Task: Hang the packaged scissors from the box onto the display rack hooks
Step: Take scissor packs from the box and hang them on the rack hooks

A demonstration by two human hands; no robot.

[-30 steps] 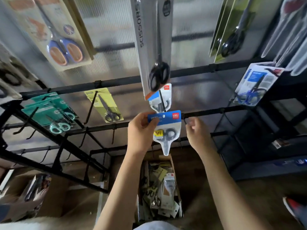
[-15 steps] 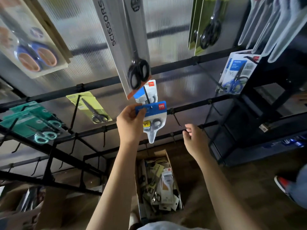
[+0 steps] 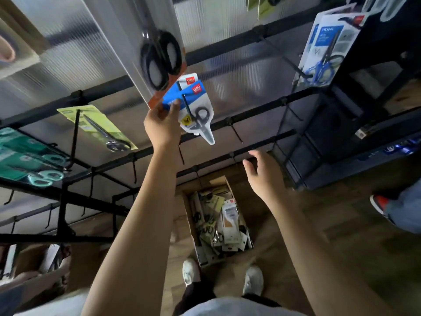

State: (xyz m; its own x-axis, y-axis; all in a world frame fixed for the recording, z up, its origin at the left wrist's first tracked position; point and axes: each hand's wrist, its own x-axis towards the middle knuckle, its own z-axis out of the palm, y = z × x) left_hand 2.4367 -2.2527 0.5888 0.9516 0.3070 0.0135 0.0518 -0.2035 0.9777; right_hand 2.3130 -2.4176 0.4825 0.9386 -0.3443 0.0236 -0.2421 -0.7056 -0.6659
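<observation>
My left hand pinches the blue top card of a small pack of scissors and holds it against a black hook on the display rack, where another pack of the same kind hangs behind it. The pack is tilted, its tip pointing down and right. My right hand hangs lower with fingers spread and relaxed, holding nothing, above the cardboard box on the floor, which holds several more scissor packs.
A long grey scissors pack hangs just above the held pack. A yellow pack and teal packs hang at the left, blue-handled ones at the right. Bare hooks line the lower bars. Another person's shoe is at the right.
My left hand has raised the pack and brought it onto the hook. My right hand has let go of the pack and dropped away toward the box. My view has tilted downward.
</observation>
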